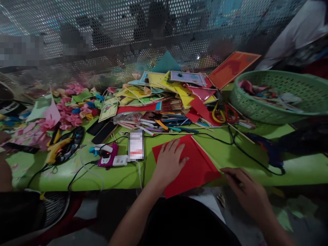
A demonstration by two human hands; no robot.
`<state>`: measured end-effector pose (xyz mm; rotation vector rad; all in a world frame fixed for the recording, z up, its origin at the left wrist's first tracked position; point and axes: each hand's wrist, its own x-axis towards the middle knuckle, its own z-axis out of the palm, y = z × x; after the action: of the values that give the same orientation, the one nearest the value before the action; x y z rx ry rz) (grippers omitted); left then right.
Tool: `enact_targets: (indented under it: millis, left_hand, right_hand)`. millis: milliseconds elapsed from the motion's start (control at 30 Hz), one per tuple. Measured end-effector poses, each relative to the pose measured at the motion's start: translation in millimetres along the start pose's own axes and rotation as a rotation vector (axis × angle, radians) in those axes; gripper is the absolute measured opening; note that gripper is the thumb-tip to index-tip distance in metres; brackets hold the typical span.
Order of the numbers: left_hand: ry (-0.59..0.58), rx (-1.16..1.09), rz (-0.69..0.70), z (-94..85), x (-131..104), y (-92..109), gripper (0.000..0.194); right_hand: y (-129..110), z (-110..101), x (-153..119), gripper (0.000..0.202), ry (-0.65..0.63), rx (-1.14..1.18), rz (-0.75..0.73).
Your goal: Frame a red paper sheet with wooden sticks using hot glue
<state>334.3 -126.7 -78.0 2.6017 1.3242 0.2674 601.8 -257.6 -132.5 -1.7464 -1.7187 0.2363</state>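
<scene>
A red sheet of paper [197,171] lies turned at an angle near the front edge of the green table [123,179], one corner past the edge. My left hand [170,159] rests flat on its left part with the fingers spread. Along the sheet's upper right edge runs a thin pale stick [205,152]. At the stick's near end, my right hand [243,186] pinches it between thumb and finger, beside the sheet's right corner. The remaining fingers of that hand are curled.
A phone [136,145] and a purple power strip [109,157] with cables sit left of the sheet. Behind are pens [153,124], paper cards [164,82] and scissors [224,114]. A green basket [279,112] and a glue gun [273,150] stand right. Another person's sleeve [294,30] shows.
</scene>
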Motion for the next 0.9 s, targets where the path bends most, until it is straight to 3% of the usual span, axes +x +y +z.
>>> enact_targets:
  millis: [133,233,433,633,900]
  left_hand:
    - [-0.085,0.029,0.068,15.2,10.1,2.2,0.059]
    - [-0.107,0.035,0.058,15.5,4.8,1.5,0.057]
    - [-0.099,0.069,0.055,7.1,12.0,6.1,0.055]
    - [-0.097,0.115,0.135,14.5,32.2,9.0,0.060]
    - [-0.071,0.166,0.144,21.7,37.2,9.4,0.060]
  right_hand:
    - [-2.5,7.3,2.0,0.019,-0.008,0.010,-0.013]
    - [-3.7,11.2,3.6,0.019,0.003,0.005,-0.036]
    - [-7.5,12.6,5.2,0.018,0.015,-0.027,-0.104]
    - [-8.9,14.0,-0.6,0.018,0.015,-0.029,-0.105]
    - [-13.0,12.6,-0.7,0.020,-0.001,-0.024,-0.125]
